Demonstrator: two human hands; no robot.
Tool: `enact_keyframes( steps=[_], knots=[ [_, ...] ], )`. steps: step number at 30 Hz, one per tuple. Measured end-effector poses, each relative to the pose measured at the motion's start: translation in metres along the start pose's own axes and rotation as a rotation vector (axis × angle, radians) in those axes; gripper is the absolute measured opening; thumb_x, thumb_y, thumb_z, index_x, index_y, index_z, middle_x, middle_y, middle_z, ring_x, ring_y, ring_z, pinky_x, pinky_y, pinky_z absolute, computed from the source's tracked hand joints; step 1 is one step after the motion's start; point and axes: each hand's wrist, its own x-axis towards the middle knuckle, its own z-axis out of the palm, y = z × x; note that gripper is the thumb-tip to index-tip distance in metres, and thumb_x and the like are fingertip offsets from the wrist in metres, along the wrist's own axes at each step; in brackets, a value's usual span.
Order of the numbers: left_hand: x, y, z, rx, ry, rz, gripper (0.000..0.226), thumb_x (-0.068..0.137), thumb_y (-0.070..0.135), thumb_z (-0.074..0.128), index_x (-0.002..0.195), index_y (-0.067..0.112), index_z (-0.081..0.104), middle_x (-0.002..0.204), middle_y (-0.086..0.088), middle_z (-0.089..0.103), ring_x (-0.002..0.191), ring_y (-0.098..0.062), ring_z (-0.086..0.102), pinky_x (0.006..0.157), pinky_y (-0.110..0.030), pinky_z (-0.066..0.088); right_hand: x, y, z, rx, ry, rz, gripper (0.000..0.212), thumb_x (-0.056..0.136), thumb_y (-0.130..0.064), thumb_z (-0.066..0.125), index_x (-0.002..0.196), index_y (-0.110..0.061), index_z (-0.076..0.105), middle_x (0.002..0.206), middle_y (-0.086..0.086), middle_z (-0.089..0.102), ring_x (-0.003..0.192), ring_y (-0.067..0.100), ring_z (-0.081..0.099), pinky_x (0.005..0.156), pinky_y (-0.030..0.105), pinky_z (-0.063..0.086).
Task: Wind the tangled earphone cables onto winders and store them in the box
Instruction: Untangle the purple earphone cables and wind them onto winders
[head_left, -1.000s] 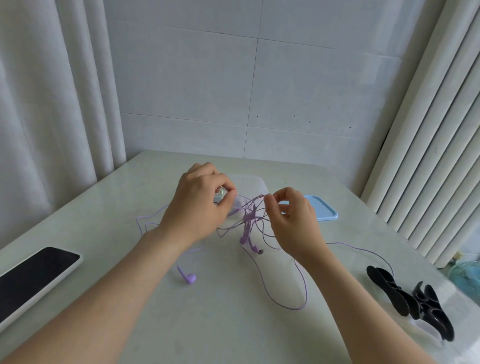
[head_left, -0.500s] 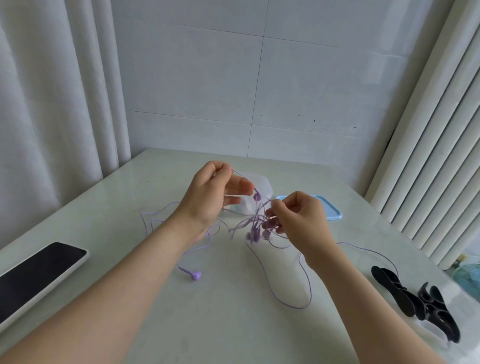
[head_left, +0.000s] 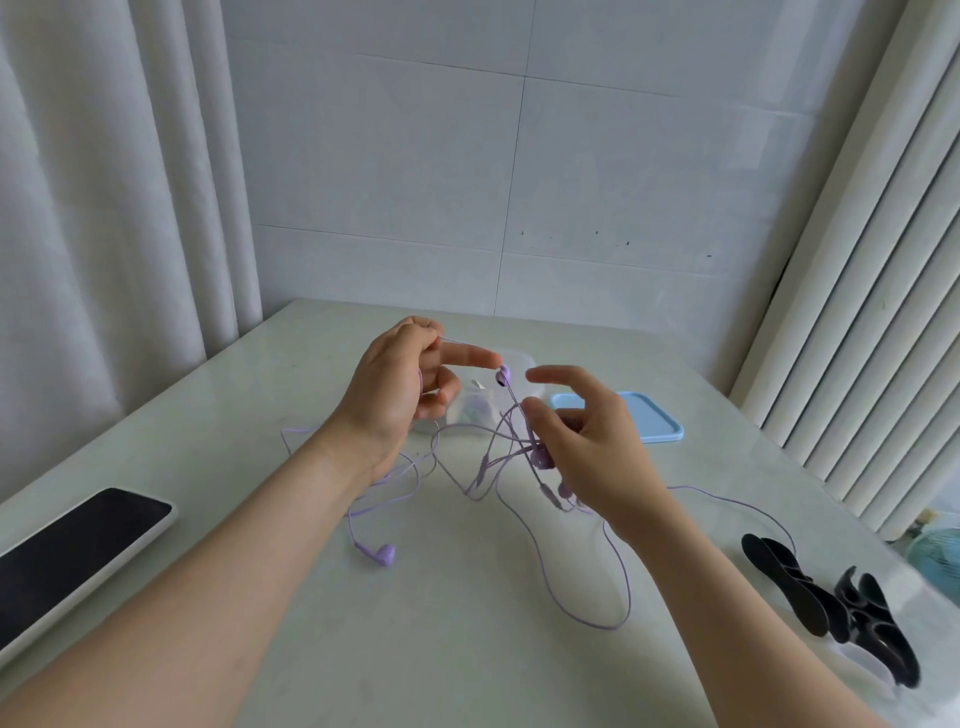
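I'm looking down at both hands raised over the table (head_left: 467, 665), with the purple earphone cables (head_left: 488, 457) strung between them. The left hand (head_left: 400, 395) is up on the left of the tangle. Its index finger points straight out to the right and the other fingers are curled in under it. One thin strand runs along the top of that index finger, and an earbud (head_left: 503, 375) dangles right off its tip. I think the strand is pinched back by the thumb, but it's too fine there for me to be sure. The right hand (head_left: 597, 447) sits on the right of the tangle, fingers spread and loosely bent, gripping nothing. Its thumb is right against the crossing strands.

The cables are thin and pale purple, knotted into a bundle in mid-air between the hands, with loops trailing down onto the table. One long loop lies toward me, below the right wrist. Another strand runs off right toward the black winders (head_left: 831, 608). Another earbud (head_left: 383, 555) lies flat on the table beside the left forearm. The clear box (head_left: 524, 366) stands just behind the hands, with its blue lid (head_left: 657, 423) flat beside it on the right. A dark phone (head_left: 72, 545) lies at the far left.
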Motion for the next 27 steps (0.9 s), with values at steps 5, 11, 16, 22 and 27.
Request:
enact_keyframes(
  steps=[5, 11, 16, 22, 27],
  knots=[
    [-0.004, 0.0, 0.002, -0.128, -0.124, -0.05, 0.023, 0.104, 0.014, 0.028, 0.085, 0.02, 0.04, 0.109, -0.03, 0.074, 0.084, -0.033, 0.065, 0.067, -0.038, 0.034, -0.002, -0.003, 0.003, 0.014, -0.161, 0.002, 0.023, 0.107, -0.022, 0.053, 0.118, -0.035, 0.068, 0.056, 0.002, 0.06, 0.056, 0.022, 0.061, 0.049, 0.032, 0.048],
    [-0.003, -0.005, 0.005, -0.164, -0.194, -0.054, 0.026, 0.104, 0.011, 0.024, 0.084, 0.018, 0.039, 0.112, -0.033, 0.072, 0.093, -0.036, 0.071, 0.076, -0.039, 0.046, -0.004, -0.006, 0.003, 0.059, -0.14, -0.038, 0.007, 0.102, -0.025, 0.067, 0.103, -0.019, 0.071, 0.062, 0.015, 0.057, 0.053, 0.022, 0.06, 0.051, 0.03, 0.051],
    [-0.005, 0.0, 0.003, -0.185, -0.204, -0.067, 0.019, 0.103, 0.016, 0.026, 0.088, 0.02, 0.036, 0.123, -0.023, 0.073, 0.063, -0.029, 0.054, 0.062, -0.038, 0.037, -0.001, 0.002, -0.001, -0.079, -0.112, -0.107, 0.005, 0.093, -0.021, 0.073, 0.09, -0.021, 0.077, 0.058, 0.002, 0.045, 0.053, 0.018, 0.048, 0.058, 0.033, 0.046],
    [0.005, -0.005, -0.002, -0.093, 0.051, 0.042, 0.016, 0.109, 0.017, 0.035, 0.094, 0.018, 0.039, 0.118, -0.009, 0.078, 0.064, -0.029, 0.059, 0.061, -0.036, 0.038, 0.003, 0.008, -0.003, -0.207, 0.024, -0.157, 0.02, 0.086, -0.043, 0.08, 0.102, -0.034, 0.073, 0.063, -0.022, 0.059, 0.064, 0.004, 0.051, 0.064, 0.013, 0.037],
    [0.012, -0.014, -0.01, 0.087, 0.166, 0.025, 0.024, 0.11, 0.022, 0.041, 0.108, 0.011, 0.063, 0.121, -0.002, 0.076, 0.094, -0.025, 0.076, 0.088, -0.039, 0.055, 0.014, 0.025, -0.007, -0.445, 0.182, -0.123, 0.009, 0.092, -0.043, 0.069, 0.089, -0.035, 0.07, 0.078, -0.011, 0.064, 0.083, 0.021, 0.064, 0.072, 0.032, 0.045]
  ],
)
